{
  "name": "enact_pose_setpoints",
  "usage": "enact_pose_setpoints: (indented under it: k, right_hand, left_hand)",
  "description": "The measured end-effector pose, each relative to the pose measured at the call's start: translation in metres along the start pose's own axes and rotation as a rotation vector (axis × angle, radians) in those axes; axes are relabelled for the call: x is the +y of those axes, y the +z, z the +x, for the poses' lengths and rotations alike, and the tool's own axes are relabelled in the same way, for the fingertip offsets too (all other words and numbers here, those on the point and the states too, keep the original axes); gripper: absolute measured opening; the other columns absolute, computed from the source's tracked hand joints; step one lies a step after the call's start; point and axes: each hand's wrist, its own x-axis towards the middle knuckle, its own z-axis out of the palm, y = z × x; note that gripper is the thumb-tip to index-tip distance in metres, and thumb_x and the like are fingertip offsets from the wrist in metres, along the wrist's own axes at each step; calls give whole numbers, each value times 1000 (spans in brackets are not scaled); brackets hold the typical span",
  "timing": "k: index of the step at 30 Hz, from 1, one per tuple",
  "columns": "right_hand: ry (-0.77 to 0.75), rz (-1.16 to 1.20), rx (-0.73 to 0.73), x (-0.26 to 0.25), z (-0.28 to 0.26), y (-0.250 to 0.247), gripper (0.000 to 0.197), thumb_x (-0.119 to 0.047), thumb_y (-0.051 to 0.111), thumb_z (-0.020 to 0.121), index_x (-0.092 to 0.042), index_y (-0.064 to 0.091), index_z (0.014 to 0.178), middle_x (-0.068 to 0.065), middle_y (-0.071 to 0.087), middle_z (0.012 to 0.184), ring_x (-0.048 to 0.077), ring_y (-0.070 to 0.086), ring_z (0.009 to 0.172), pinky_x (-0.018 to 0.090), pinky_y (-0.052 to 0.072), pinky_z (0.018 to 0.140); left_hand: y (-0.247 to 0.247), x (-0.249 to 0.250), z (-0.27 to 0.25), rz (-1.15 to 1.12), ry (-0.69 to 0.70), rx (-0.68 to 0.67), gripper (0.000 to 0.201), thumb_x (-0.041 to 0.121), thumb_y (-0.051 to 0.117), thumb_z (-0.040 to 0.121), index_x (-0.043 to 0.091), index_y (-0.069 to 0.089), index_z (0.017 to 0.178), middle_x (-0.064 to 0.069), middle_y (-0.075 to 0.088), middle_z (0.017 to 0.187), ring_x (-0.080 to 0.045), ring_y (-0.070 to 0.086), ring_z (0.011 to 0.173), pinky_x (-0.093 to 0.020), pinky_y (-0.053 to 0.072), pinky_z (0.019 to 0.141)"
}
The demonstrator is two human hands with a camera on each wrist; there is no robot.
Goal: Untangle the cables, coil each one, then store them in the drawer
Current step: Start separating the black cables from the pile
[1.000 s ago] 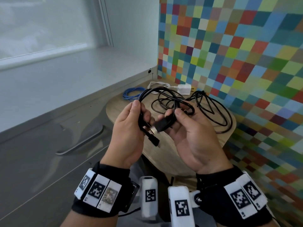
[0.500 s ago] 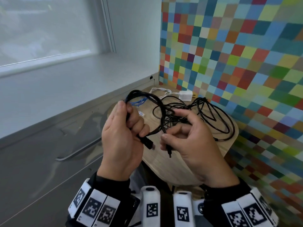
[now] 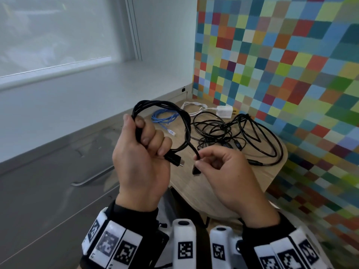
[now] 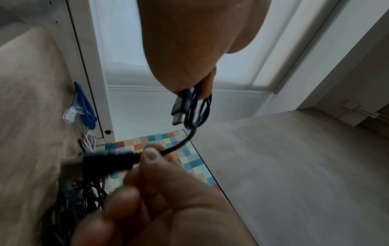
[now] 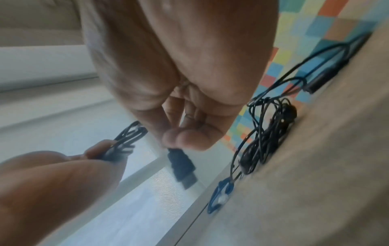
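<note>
Gripping a coiled black cable (image 3: 165, 113) in its fist, the left hand (image 3: 141, 164) is held above the near edge of the wooden bench (image 3: 223, 179), fingers curled tight round the gathered loops. The coil arches up and over from that fist toward the right, and one plug (image 3: 173, 161) sticks out just below the little finger. The right hand (image 3: 225, 171) sits just beside the left, a little lower, pinching the cable's free end between thumb and forefinger right above the other plug (image 3: 196, 170), which hangs down from the fingertips; its remaining fingers are loosely curled. The two plugs are near each other but apart.

Beyond the hands, on the bench, a tangle of thin black cables (image 3: 233, 136) lies spread toward the coloured checkered wall (image 3: 281, 65). A blue cable (image 3: 164, 118) lies bunched farther back on the left, behind the held coil, and a white charger (image 3: 224, 111) with its white lead rests at the back. Left of the bench stands a grey cabinet with a drawer handle (image 3: 93, 176), well apart from both hands.
</note>
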Motion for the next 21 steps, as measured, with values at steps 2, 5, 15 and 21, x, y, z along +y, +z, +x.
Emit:
enact_pose_setpoints:
  k: [2, 5, 15, 21]
  right_hand:
    - [22, 181, -5, -2, -1, 7, 17, -3, 69, 95, -19, 76, 95, 3, 74, 77, 13, 68, 64, 29, 59, 62]
    - [54, 411, -111, -7, -5, 16, 24, 3, 65, 96, -14, 73, 111, 12, 78, 93, 27, 77, 90, 41, 63, 84]
    - [89, 520, -95, -13, -3, 22, 26, 0, 70, 94, -16, 73, 114, 12, 79, 99, 24, 76, 86, 43, 62, 87]
    - [45, 375, -13, -5, 4, 5, 18, -10, 78, 88, -27, 79, 95, -3, 68, 72, 13, 67, 69, 48, 64, 76]
  left_hand:
    - [3, -4, -3, -8, 17, -14, 40, 43, 40, 108, 20, 45, 75, 4, 20, 63, -11, 17, 48, -24, 27, 45]
    - [2, -8, -3, -12, 48, -16, 41, 45, 45, 105, 21, 42, 72, 3, 21, 63, -12, 21, 49, -25, 34, 51]
    - [-3, -16, -1, 19, -112, -29, 45, 45, 42, 107, 20, 34, 70, -1, 27, 67, -20, 45, 63, -38, 52, 82]
    - [-5, -16, -1, 147, -167, -112, 43, 42, 37, 107, 17, 40, 73, -4, 40, 69, -25, 63, 80, -40, 47, 88]
